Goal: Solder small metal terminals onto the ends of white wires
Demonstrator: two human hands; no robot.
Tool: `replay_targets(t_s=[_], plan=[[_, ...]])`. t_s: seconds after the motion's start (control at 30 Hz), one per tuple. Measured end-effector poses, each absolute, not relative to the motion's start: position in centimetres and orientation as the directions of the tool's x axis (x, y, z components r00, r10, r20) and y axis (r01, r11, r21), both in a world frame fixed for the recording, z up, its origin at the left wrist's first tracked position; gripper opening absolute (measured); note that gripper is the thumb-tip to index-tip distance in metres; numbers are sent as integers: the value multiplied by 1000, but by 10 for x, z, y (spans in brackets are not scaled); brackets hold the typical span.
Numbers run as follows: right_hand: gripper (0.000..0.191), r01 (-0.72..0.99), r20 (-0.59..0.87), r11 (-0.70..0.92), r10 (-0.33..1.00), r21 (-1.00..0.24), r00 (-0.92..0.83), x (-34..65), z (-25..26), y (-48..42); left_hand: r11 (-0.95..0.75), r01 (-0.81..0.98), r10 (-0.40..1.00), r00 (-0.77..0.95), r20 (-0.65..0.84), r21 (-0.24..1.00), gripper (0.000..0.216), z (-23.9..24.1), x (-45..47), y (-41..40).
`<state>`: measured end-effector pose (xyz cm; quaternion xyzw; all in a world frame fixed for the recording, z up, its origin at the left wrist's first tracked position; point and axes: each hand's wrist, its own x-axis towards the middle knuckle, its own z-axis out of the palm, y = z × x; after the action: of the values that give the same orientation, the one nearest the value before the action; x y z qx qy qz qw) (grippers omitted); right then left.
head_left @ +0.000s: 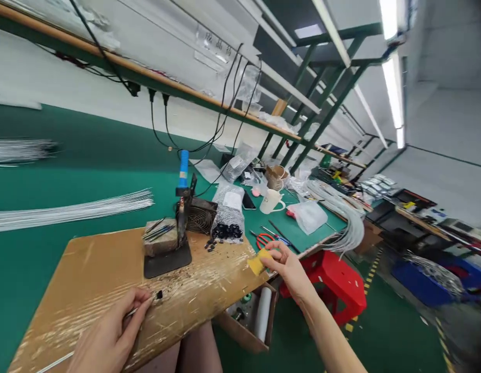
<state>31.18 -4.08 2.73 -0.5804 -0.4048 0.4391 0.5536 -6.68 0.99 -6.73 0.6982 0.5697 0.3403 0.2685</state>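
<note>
At the lower left, my left hand (116, 326) pinches a thin white cable (56, 361) near its end. A small black piece (159, 295) sits at the cable's tip, just past my fingertips. My right hand (283, 264) is closed on a flat yellow piece (257, 263), perhaps sponge, over the right edge of the worn board (209, 290). Between the hands and farther back, a blue-handled soldering iron (183, 171) stands upright by a block with thin rods (159, 235). Loose black bits (211, 243) lie before an open bubble-wrap bag (228, 207) of black parts.
A bundle of white cables (81, 210) lies on the green table at left. Red-handled pliers (264, 239), a white mug (271, 201) and coiled cables (341, 217) are at right. Below the edge are a cardboard box (244, 336) and a red stool (337, 282).
</note>
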Motion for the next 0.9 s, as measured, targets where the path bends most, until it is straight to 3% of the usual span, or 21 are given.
replay_targets(t_s=[0.07,0.23,0.37,0.7,0.9], plan=[[48,-67,-78,-63,964,-996,255,292,21,-36,-198,616,980,151,132,762,38,-68,-67,3],[37,-191,-115,-70,964,-979,238,236,-12,-21,-128,627,991,58,117,768,41,-88,-70,-6],[36,-263,-123,-59,965,-963,233,201,-33,-5,-209,610,978,140,155,764,31,-84,-71,-10],[23,-229,-111,-81,986,-970,123,160,-31,25,-45,454,998,61,20,890,18,-58,-50,-25],[18,-245,-96,-71,991,-967,92,154,-24,41,-125,519,990,122,71,845,13,-60,-55,-24]])
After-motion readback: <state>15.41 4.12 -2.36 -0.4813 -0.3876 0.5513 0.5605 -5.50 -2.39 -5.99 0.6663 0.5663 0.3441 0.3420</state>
